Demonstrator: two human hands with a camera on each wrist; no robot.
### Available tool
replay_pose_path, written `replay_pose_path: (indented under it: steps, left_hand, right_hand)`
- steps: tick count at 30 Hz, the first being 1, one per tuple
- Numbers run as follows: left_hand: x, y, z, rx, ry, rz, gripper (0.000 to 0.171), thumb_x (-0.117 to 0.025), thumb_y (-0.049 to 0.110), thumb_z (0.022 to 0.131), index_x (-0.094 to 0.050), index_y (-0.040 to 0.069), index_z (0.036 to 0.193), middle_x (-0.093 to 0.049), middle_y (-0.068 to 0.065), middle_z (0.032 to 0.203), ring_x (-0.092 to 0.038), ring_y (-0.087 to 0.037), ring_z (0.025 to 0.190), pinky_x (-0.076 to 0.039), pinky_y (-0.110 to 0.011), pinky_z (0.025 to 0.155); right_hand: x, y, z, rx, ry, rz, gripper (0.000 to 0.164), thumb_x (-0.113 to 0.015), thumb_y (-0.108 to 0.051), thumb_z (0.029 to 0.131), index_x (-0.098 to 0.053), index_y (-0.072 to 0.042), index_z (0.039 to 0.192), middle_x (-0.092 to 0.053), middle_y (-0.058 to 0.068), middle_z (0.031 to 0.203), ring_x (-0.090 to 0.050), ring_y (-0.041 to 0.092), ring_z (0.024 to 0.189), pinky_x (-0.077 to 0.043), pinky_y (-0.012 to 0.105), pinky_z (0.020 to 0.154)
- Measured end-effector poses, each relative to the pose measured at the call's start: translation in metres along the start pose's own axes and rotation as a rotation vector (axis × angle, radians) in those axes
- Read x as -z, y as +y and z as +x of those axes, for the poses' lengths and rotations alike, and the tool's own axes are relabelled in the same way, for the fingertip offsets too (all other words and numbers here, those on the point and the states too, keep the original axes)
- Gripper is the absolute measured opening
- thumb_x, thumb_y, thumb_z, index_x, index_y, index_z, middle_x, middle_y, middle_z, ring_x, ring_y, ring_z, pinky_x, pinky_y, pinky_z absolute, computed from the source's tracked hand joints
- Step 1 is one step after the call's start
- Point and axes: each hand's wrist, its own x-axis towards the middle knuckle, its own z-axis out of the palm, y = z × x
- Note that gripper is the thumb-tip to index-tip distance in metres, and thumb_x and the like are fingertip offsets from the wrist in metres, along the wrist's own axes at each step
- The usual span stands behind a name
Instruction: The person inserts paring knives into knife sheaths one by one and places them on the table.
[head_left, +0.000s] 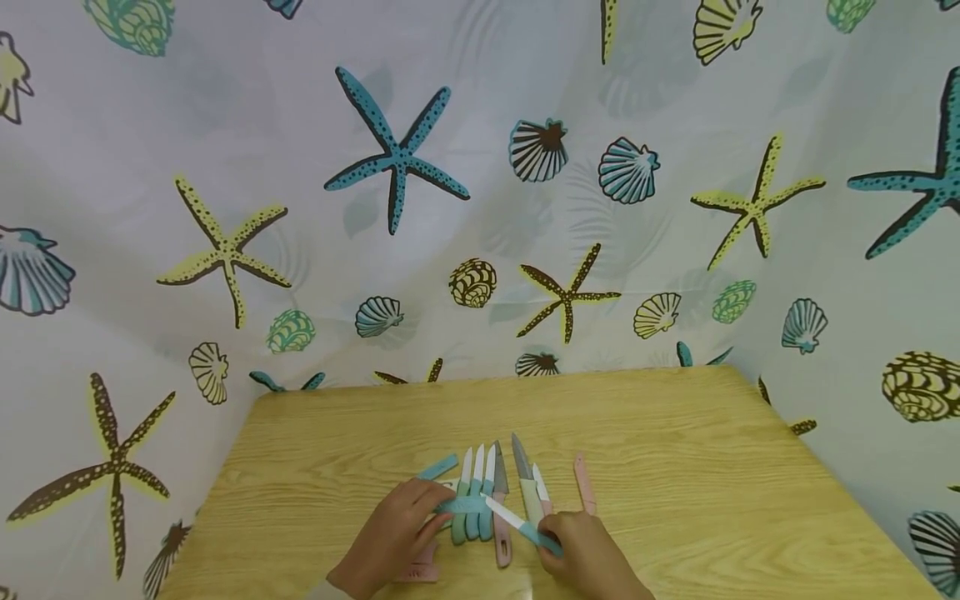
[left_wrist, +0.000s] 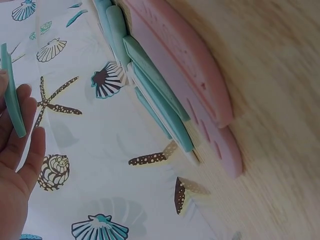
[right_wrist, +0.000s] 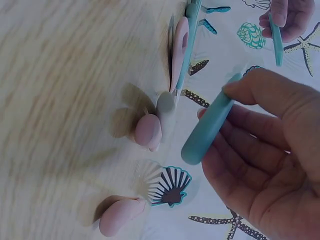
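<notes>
My left hand point(head_left: 397, 529) pinches a flat blue blade cover point(head_left: 461, 504) between thumb and fingers, above the table. In my right hand point(head_left: 588, 550) is a small knife point(head_left: 542, 538) with a blue handle and white blade, gripped by the handle. Its blade points left, the tip right at the cover's end. The right wrist view shows thumb and fingers around the blue handle point(right_wrist: 210, 125). Below the cover lies a row of white-bladed knives point(head_left: 472, 527) with green and blue handles. Beside them is a pink-handled knife point(head_left: 502, 525) with a grey blade.
Right of the row lie a large grey-bladed knife point(head_left: 522, 462) with a pale handle and a small white-bladed one point(head_left: 541, 483). Farther right is a pink piece point(head_left: 585, 482). Another blue cover point(head_left: 439, 467) and pink covers point(head_left: 417, 573) lie at left on the wooden table point(head_left: 660, 442).
</notes>
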Motion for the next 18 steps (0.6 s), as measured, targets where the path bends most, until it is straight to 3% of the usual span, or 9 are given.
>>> replay_pose_path:
  steps: [6,13,18]
  left_hand:
    - [-0.001,0.001,0.000,0.009,-0.001,-0.016,0.029,-0.078,0.015,0.080,-0.067,0.014,0.107,-0.064,0.008,0.104,-0.060,-0.008,0.093,-0.054,-0.028,0.078]
    - [-0.002,0.001,-0.001,-0.007,-0.012,-0.017,0.021,-0.062,0.029,0.094,-0.067,0.014,0.107,-0.064,0.007,0.104,-0.061,-0.008,0.094,-0.054,-0.026,0.080]
    - [-0.003,0.000,-0.002,-0.013,-0.025,-0.020,0.023,-0.058,0.031,0.096,-0.067,0.014,0.108,-0.063,0.007,0.105,-0.060,-0.008,0.095,-0.053,-0.025,0.081]
  right_hand:
    - [0.003,-0.002,-0.003,0.016,-0.016,-0.017,0.002,-0.071,-0.001,0.077,-0.071,0.000,0.080,-0.059,-0.007,0.067,-0.043,-0.005,0.054,-0.042,0.012,0.049]
    - [0.009,-0.007,-0.011,-0.001,-0.030,-0.034,0.003,-0.074,-0.003,0.078,-0.071,-0.004,0.077,-0.061,-0.008,0.067,-0.043,-0.004,0.055,-0.042,0.014,0.050]
    - [0.013,-0.007,-0.014,0.029,-0.015,-0.049,0.004,-0.074,-0.003,0.077,-0.072,-0.004,0.079,-0.063,-0.008,0.068,-0.042,-0.004,0.055,-0.041,0.014,0.050]
